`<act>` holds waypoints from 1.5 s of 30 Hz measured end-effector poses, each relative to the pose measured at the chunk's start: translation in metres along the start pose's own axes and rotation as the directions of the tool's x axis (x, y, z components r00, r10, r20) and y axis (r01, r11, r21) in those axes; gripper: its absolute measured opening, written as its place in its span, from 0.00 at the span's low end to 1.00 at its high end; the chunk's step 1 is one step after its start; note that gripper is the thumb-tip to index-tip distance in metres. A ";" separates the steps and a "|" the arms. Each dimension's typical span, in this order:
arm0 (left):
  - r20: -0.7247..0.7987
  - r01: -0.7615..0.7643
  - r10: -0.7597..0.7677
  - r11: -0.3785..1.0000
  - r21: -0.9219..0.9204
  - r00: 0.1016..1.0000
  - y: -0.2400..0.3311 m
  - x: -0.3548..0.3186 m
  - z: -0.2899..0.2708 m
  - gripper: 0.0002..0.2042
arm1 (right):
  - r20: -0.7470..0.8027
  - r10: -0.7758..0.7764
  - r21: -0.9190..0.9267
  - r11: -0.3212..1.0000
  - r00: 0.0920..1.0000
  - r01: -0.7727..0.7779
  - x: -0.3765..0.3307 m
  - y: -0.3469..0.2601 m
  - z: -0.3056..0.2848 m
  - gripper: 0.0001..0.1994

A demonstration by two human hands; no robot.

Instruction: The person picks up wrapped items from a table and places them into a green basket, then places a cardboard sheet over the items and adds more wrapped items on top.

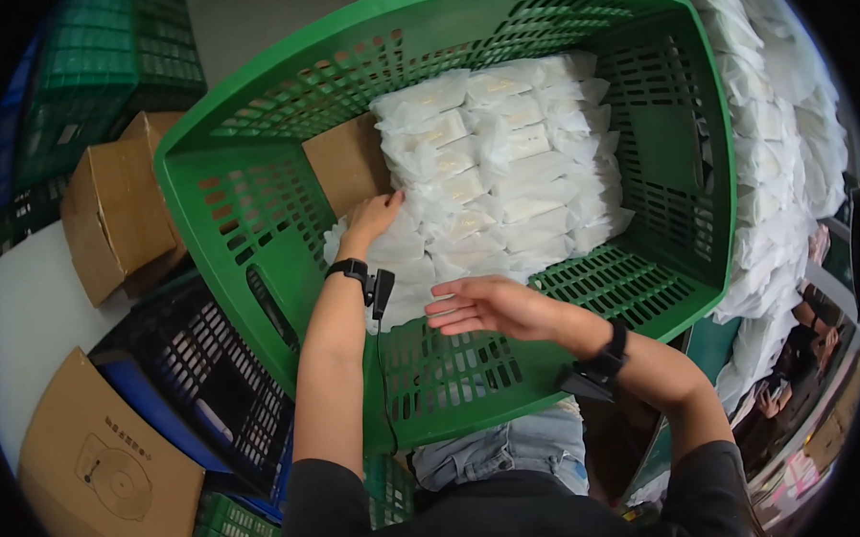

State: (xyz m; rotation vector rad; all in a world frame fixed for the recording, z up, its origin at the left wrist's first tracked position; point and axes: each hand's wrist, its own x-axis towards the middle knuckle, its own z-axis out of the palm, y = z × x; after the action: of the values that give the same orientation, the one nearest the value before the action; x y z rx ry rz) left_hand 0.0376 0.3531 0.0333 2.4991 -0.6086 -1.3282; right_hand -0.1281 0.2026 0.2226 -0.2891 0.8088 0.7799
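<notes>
A big green plastic basket (241, 109) holds rows of small packets (527, 173) wrapped in thin white film. Inside its left part, my left hand (372, 219) is closed at the edge of a white wrapped packet (395, 243), next to the other rows; its fingertips are partly hidden by the film. My right hand (494, 306) hovers over the near side of the basket, fingers stretched out and slightly apart, with nothing in it. Beyond my left hand, a flat brown cardboard piece (344, 162) lies inside the basket, beside the packets.
More white wrapped packets (761, 158) are stacked to the right, outside the basket. To the left are a cardboard box (120, 210), a dark crate (199, 365) and a cardboard piece with a line drawing (103, 465). Green crates (115, 81) stand at the far left.
</notes>
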 end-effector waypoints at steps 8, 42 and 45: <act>-0.398 -0.183 0.196 0.981 0.072 0.896 -0.047 -0.003 0.016 0.16 | -0.166 -0.717 -0.342 0.686 0.677 0.643 -0.173 0.015 -0.014 0.19; -0.145 -0.721 0.723 0.607 -0.334 0.676 0.512 -0.259 0.033 0.30 | -0.556 -0.766 -0.804 0.396 -0.323 0.443 -0.425 0.105 -0.390 0.39; -0.279 -0.563 0.498 0.785 -0.257 0.821 0.420 -0.287 -0.062 0.32 | -0.671 -0.741 -0.456 0.426 0.012 0.781 -0.447 0.111 -0.312 0.37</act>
State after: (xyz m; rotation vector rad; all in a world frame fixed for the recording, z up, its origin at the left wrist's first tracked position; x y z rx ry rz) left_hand -0.1567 0.1186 0.4450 1.9424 -0.8825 -0.8665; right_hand -0.5711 -0.1086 0.3502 -1.0369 1.3512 -0.5892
